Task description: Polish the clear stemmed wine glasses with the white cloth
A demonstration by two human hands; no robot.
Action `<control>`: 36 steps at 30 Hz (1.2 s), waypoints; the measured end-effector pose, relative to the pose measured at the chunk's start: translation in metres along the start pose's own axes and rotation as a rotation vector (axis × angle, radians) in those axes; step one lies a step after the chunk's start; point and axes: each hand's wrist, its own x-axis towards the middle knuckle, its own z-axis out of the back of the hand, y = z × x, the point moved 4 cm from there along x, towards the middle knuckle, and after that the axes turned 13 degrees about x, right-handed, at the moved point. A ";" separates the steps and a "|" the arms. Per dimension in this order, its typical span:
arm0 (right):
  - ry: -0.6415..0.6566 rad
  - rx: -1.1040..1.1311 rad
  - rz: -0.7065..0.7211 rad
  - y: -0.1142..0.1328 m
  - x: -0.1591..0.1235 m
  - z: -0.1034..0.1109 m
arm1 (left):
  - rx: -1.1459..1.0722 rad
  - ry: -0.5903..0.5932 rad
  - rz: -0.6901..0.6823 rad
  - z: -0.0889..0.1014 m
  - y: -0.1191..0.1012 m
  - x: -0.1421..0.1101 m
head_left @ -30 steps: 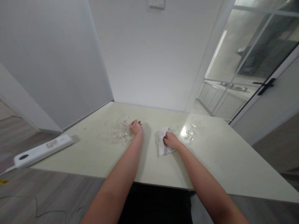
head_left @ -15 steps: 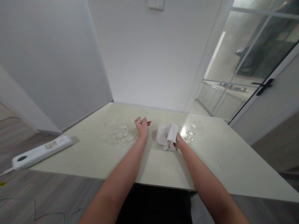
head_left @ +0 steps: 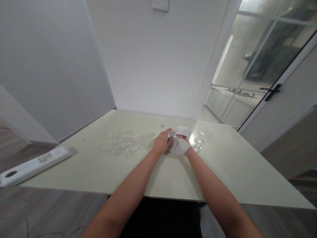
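Over the middle of the table, my left hand (head_left: 162, 142) is closed around a clear glass (head_left: 170, 134), most of it hidden by the fingers and cloth. My right hand (head_left: 184, 138) grips a white cloth (head_left: 180, 147), which is pressed up against the glass. To the left stands a group of several clear stemmed glasses (head_left: 124, 140), blurred and overlapping. Another few clear glasses (head_left: 201, 137) are close together just right of my right hand, beside a bright reflection.
The pale table (head_left: 99, 165) meets a white wall at the back. A white power strip (head_left: 34, 165) lies along its left edge. A small clear thing (head_left: 162, 125) sits behind my left hand. A glass-paned door (head_left: 247, 66) is at the right.
My left hand has moved right from the back of the table, bringing a glass to the cloth. The cloth in my right hand now lies against the glass. The view has shifted slightly.
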 end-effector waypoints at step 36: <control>-0.261 0.427 0.084 -0.005 0.001 0.018 | -0.522 0.004 0.228 -0.015 0.030 0.016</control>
